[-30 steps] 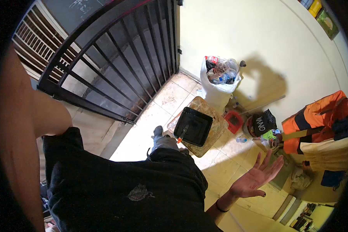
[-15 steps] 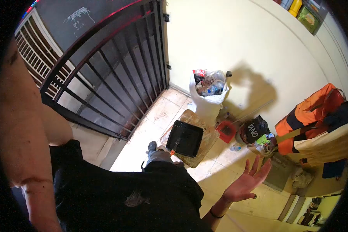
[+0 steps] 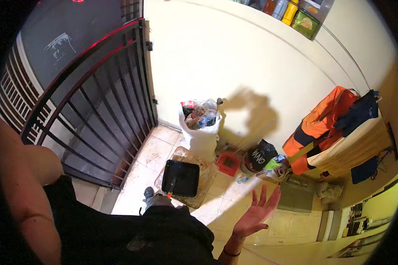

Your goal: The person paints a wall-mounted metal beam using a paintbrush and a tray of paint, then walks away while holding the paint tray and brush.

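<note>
My right hand [image 3: 255, 215] is raised with its palm up and its fingers spread, holding nothing. My left arm [image 3: 24, 194] reaches up along the left edge, and the hand at its end is out of the picture. Below me, a black rectangular tray [image 3: 188, 179] rests on a stained board [image 3: 206, 176] near my shoe [image 3: 149, 193]. Lying in the tray is a slim tool [image 3: 170, 194] with an orange part at its near end; its kind is not clear. Neither the tray nor the tool is touched by my right hand.
A white bag of plastic bottles [image 3: 199, 137] stands against the wall, beside a red dustpan [image 3: 228, 164] and a black bag [image 3: 261, 154]. Orange clothing [image 3: 316, 126] hangs at right. A dark metal gate [image 3: 90, 101] is at left. Bottles [image 3: 290, 12] line a high ledge.
The view has swung, so the gate, bag and tray now appear further left and the floor items lower. My right hand stays spread in much the same pose.
</note>
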Available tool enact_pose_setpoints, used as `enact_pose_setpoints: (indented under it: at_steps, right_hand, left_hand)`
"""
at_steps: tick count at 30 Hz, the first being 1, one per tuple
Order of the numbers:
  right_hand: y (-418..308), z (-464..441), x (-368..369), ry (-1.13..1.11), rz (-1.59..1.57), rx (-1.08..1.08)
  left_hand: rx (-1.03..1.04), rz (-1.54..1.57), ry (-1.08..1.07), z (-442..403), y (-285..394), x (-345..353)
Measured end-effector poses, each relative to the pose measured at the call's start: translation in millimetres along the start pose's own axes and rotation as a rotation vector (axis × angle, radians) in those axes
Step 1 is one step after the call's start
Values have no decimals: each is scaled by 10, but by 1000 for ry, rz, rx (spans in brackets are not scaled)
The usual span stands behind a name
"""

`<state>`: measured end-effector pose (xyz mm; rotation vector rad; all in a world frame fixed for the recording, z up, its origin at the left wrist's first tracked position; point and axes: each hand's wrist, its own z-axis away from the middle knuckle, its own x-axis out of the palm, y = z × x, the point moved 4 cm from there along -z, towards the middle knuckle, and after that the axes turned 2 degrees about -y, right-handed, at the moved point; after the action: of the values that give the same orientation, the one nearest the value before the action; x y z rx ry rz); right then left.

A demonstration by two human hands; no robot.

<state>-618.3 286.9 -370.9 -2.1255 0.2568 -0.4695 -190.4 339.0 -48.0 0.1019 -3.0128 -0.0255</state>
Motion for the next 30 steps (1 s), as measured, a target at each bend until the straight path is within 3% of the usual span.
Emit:
enact_pose_setpoints:
  at_steps: [30]
  right_hand:
    - [6,0,-151,31,1,-15]
  left_hand:
    - [103,66,-16,-288,181,258]
